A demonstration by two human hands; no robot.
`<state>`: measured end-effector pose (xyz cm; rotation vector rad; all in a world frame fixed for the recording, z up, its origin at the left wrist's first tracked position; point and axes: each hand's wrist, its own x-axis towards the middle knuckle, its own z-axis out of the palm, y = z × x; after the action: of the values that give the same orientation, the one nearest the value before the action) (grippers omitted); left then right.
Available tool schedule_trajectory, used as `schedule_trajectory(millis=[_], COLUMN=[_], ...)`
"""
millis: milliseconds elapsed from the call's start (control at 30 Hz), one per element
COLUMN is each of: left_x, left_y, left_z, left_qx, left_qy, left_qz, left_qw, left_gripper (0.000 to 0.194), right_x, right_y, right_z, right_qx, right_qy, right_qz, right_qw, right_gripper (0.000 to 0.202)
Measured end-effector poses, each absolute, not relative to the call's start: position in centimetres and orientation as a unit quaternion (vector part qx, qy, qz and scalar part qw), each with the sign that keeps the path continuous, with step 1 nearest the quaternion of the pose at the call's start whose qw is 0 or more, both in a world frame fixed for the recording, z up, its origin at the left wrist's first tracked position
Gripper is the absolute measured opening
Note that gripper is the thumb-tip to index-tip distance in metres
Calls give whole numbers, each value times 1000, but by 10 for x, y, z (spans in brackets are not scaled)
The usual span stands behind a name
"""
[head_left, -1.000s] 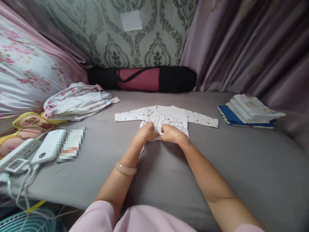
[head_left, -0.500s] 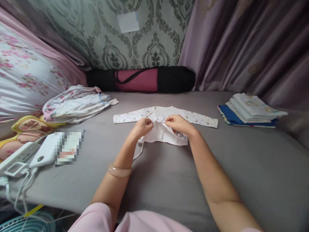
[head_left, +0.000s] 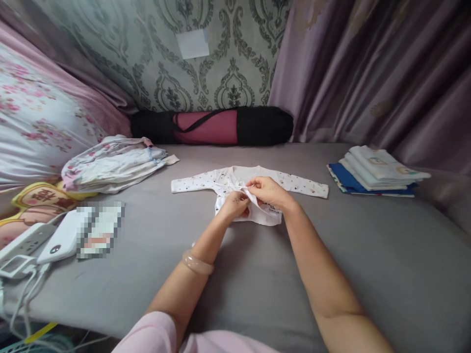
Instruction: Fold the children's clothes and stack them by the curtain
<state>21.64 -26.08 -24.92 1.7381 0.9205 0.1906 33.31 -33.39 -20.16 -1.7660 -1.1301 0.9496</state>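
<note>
A small white baby shirt (head_left: 305, 185) with a dotted print lies on the grey sheet, its long sleeves spread to both sides. At its middle, my left hand (head_left: 235, 205) pinches the white cloth, fingers closed and partly hidden under a raised fold. Just to the right and slightly higher, my right hand (head_left: 270, 191) grips the edge of the same front panel between thumb and fingers. Dark lettering shows on the panel beside my right hand. The two hands are very close together.
Crumpled clothes (head_left: 110, 164) lie at the left, near a power strip (head_left: 29, 240), a white device (head_left: 66, 235) and a yellow cushion (head_left: 40, 196). Folded cloths (head_left: 382, 169) are stacked at the right. A black and maroon bag (head_left: 206, 126) rests along the wall.
My left hand has moved right, toward my right hand, and under the cloth fold. The front panel is now more bunched between the hands. The view has shifted slightly.
</note>
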Motion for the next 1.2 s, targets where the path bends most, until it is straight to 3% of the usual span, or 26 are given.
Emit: schedule_trajectory(millis=[200, 333, 467, 667, 900, 1033, 1200], left_x=[211, 190, 162, 137, 134, 136, 137], left_y=[-270, -255, -223, -193, -188, -189, -192], left_z=[-247, -224, -214, -228, -236, -236, -234], left_qx=[682, 695, 706, 718, 729, 745, 745], left_qy=[321, 292, 399, 524, 502, 466, 443], left_qz=[79, 38, 99, 130, 57, 6, -15], left_qw=[653, 656, 577, 439, 463, 477, 499], left_gripper=[7, 11, 18, 10, 16, 22, 23], right_x=[334, 335, 331, 326, 348, 353, 349], right_y=[-331, -330, -328, -331, -295, -248, -210], right_z=[-209, -214, -218, -222, -226, -230, -235], right_qx=[-686, -691, -693, -685, -754, -820, -850], right_qy=[-477, -483, -491, -506, -499, -500, -472], right_qz=[393, 391, 397, 459, 300, 179, 184], right_qw=[385, 370, 347, 253, 303, 211, 142], right_gripper=[19, 19, 18, 11, 17, 17, 10])
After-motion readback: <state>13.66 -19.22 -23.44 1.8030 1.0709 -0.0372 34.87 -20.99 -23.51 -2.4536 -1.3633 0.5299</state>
